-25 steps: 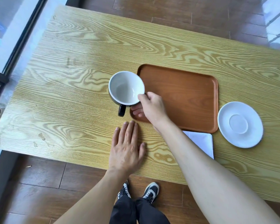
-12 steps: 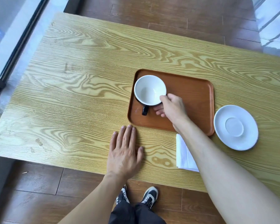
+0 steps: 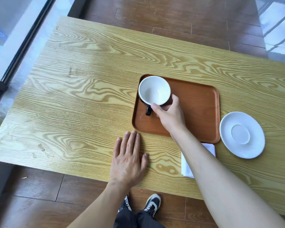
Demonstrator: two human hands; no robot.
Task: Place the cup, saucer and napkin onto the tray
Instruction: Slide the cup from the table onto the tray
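The cup (image 3: 154,90), white inside and black outside with a black handle, sits in the left end of the brown tray (image 3: 199,112). My right hand (image 3: 170,115) grips the cup's near rim with thumb and fingers. A white saucer (image 3: 242,134) lies on the table just right of the tray. The white napkin (image 3: 187,165) lies on the table in front of the tray, mostly hidden under my right forearm. My left hand (image 3: 128,159) rests flat on the table, fingers spread, just in front of the tray's near left corner.
The wooden table (image 3: 89,96) ends at its near edge close to my left wrist. A window frame (image 3: 15,51) runs along the left side. My shoes (image 3: 152,204) and the brown floor show below the table edge.
My right hand carried the cup from the table's left of the tray onto the tray's left end. The left hand stayed flat on the table.
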